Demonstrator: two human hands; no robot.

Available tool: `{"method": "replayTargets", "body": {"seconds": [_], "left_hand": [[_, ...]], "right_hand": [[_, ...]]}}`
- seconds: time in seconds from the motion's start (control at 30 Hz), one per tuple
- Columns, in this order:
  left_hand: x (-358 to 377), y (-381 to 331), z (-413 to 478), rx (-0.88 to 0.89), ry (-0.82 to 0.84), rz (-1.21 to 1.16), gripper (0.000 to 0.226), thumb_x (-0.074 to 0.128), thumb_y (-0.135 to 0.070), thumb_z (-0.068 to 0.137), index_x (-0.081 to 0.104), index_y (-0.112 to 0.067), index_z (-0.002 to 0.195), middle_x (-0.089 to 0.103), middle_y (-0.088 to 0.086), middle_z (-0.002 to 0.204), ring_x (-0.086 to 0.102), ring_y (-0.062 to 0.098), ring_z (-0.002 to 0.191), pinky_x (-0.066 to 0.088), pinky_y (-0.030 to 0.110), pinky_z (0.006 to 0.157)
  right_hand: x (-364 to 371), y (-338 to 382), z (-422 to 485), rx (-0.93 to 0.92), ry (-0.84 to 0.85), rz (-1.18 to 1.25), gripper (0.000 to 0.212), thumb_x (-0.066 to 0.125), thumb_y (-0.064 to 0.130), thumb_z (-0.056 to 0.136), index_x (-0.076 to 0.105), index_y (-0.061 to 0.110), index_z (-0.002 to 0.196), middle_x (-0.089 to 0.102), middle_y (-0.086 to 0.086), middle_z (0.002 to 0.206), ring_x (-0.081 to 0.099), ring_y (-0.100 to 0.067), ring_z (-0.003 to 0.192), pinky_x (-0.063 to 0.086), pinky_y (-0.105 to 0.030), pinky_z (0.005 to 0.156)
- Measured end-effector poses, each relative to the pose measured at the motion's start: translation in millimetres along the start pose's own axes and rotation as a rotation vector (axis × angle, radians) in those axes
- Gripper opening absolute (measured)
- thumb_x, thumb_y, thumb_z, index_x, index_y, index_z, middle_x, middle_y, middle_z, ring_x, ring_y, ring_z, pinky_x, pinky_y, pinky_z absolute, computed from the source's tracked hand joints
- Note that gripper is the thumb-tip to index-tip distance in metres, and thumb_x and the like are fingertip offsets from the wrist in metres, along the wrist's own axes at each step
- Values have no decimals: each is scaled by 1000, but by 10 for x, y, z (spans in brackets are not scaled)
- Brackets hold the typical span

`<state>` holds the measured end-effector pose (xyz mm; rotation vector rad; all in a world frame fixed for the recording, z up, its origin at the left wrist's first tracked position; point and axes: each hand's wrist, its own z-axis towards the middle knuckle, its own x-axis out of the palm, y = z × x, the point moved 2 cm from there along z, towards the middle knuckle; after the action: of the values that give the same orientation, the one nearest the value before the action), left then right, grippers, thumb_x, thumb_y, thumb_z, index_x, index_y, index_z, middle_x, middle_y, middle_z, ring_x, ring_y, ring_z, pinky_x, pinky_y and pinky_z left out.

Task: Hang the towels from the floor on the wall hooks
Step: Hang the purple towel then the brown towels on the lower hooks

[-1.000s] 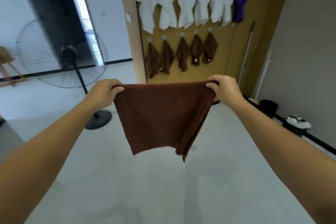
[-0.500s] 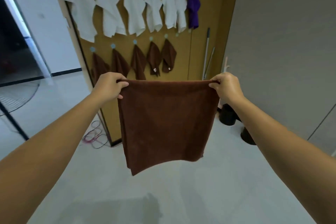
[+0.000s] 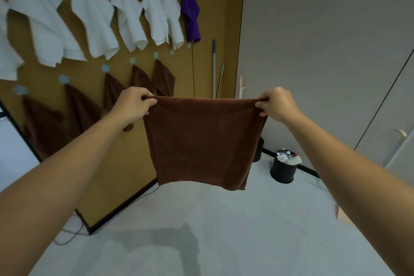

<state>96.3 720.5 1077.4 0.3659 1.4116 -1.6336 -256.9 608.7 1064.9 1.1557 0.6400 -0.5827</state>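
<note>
While the left hand (image 3: 132, 105) and right hand (image 3: 276, 104) each pinch a top corner in curled fingers, the brown towel (image 3: 202, 141) hangs spread above the floor (image 3: 224, 231), near the brown wall (image 3: 215, 6) of hung towels.

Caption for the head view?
Left hand and right hand stretch a brown towel by its top corners near hung towels.

2 bare forearms (image 3: 74, 163), with bare left hand (image 3: 134, 105) and right hand (image 3: 277, 103).
</note>
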Motion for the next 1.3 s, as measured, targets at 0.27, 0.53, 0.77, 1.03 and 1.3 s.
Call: {"method": "replayTargets", "body": {"seconds": [0.27,0.53,0.77,1.03,1.3], "left_hand": [[631,-19,1251,-41,-28,13,13,54,-20,99,65,-13,96,66,6,94,66,19,81,55,42,84],[1134,-82,2473,-202,-111,-142,11,53,-10,99,60,-13,92,59,9,110,68,21,84,61,35,71],[1541,-13,3375,-204,-142,-69,23,44,-9,102,63,-19,93,61,3,104,65,19,87,57,40,83],[1993,171,4433,-53,-124,-146,20,65,-41,89,67,-22,92,67,-5,96,63,7,88,48,21,74],[2271,503,5814,30,-51,-151,22,78,-33,78,69,-14,84,71,1,81,68,12,76,56,33,76]], "right_hand": [[366,-427,1473,-71,-1,173,14,59,0,93,67,11,95,64,-11,103,66,-17,78,59,-23,67],[543,-734,3118,-327,193,99,24,53,-2,96,69,12,106,65,-5,102,64,-18,92,54,-28,89],[915,-887,4235,-500,215,-66,26,46,4,99,65,11,115,60,-4,112,54,-18,105,44,-28,88],[1440,-882,5381,-497,176,-72,40,58,48,92,63,8,89,52,-3,88,49,-17,80,37,-26,64],[1961,-732,6552,-406,203,52,47,65,53,85,66,7,89,66,-10,84,63,-22,79,52,-42,73]]}}
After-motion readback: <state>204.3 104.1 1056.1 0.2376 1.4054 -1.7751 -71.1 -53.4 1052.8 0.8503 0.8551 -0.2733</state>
